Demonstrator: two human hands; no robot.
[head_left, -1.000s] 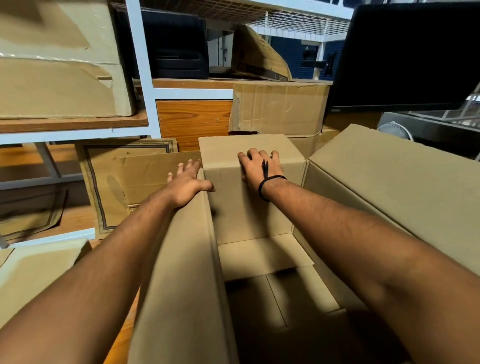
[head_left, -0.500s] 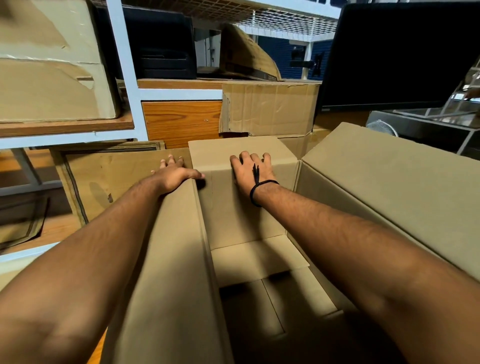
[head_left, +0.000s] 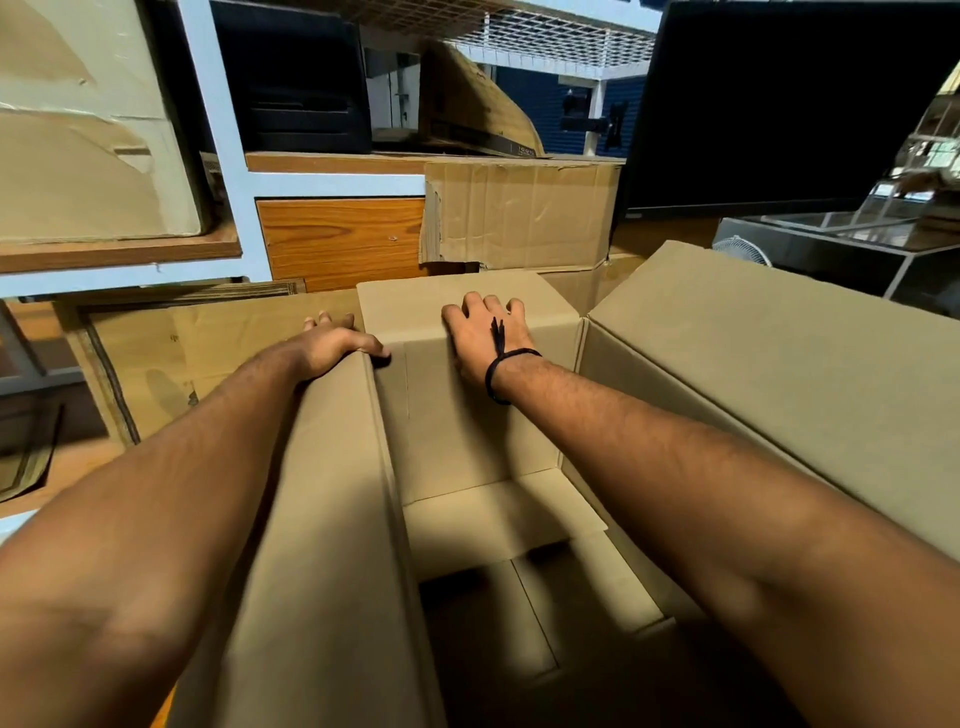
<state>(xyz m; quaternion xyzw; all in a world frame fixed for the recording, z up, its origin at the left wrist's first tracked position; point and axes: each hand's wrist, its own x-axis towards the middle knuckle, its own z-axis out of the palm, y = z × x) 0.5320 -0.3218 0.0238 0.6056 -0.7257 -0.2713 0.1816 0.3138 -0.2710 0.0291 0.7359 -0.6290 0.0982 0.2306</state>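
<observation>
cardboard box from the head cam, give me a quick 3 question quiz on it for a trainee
1. True or false: the right hand lies flat on the far flap of the cardboard box.
2. Which wrist wears the black cord? A left, B right, C both.
3. Fill in: the left hand grips the end of the side flap on the box's ___ side.
Key: 1 true; 2 B; 3 left.
</observation>
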